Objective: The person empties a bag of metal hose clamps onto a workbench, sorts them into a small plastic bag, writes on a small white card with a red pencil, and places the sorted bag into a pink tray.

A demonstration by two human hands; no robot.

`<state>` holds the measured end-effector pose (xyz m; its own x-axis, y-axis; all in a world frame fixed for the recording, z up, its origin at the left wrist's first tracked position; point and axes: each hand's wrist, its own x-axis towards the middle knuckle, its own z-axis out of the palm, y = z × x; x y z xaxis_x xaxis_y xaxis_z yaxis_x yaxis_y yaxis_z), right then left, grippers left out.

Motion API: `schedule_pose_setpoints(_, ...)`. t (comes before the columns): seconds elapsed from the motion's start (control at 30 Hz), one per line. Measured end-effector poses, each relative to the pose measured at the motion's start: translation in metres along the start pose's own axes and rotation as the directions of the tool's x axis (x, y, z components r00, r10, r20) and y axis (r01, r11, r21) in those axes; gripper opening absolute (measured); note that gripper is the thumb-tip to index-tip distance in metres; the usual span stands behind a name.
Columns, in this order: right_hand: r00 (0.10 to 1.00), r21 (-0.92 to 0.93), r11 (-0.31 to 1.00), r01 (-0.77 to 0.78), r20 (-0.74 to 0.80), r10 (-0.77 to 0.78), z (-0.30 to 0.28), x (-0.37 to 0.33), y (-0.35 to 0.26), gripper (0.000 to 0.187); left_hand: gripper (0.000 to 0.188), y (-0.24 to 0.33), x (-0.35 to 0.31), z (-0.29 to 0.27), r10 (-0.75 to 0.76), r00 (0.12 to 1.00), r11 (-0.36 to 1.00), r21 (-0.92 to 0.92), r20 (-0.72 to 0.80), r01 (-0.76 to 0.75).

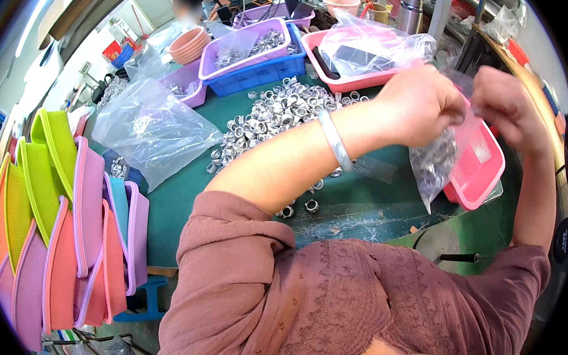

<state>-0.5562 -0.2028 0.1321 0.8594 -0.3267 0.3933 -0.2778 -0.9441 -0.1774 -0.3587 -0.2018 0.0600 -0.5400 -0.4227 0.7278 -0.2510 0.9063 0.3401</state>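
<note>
We are finding our left hand (426, 104) pinching the bag (434, 168) and our right hand (512, 108) curled nearby, grip unclear. The bag is partly blocking the basket (477, 172); beyond our left forearm (289, 154), rings (280, 109) are lying before a crate (258, 75).

left fingers (453, 111) and right fingers (484, 105) curl close together

Left hand (426, 104), right hand (514, 108), that makes two, plus one bracelet (336, 142)! One filled clear bag (435, 163), one pink mesh basket (481, 173) at right, one pink tray (372, 79), one blue bin (252, 80), one steel thermos (410, 13). Stacked left, at least three lime-green baskets (61, 147)! And the metal rings (286, 109)? Dozens, heaped beyond counting!
</note>
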Motion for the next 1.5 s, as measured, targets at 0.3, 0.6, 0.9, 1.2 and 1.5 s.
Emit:
schedule_pose_setpoints(0.3,0.974,0.076,0.996,0.051,0.218,-0.066,0.051,-0.005,-0.035,0.014,0.016,0.015,-0.061,-0.005,-0.031,0.986,0.97,0.241,0.163,-0.009)
schedule_pose_setpoints(0.6,0.929,-0.092,0.926,-0.366,0.017,0.369,0.047,0.004,0.052,0.014,0.027,0.036,-0.099,-0.026,-0.157,0.948,0.984,0.128,0.278,0.126)
schedule_pose_setpoints(0.9,0.735,-0.325,0.709,-0.626,0.058,0.675,0.083,0.034,0.231,0.018,0.029,0.031,-0.096,-0.017,-0.031,0.962,0.997,0.077,0.271,0.01)
schedule_pose_setpoints(1.2,0.472,-0.023,0.505,-0.863,0.323,0.821,0.101,0.071,0.256,0.014,0.018,0.023,-0.113,-0.03,-0.175,0.952,0.984,0.016,0.252,0.176)
schedule_pose_setpoints(1.5,0.607,-0.044,0.605,-0.795,-0.084,0.79,0.127,0.111,0.274,0.021,0.018,0.009,-0.11,-0.025,-0.19,0.932,0.971,-0.08,0.309,0.225)
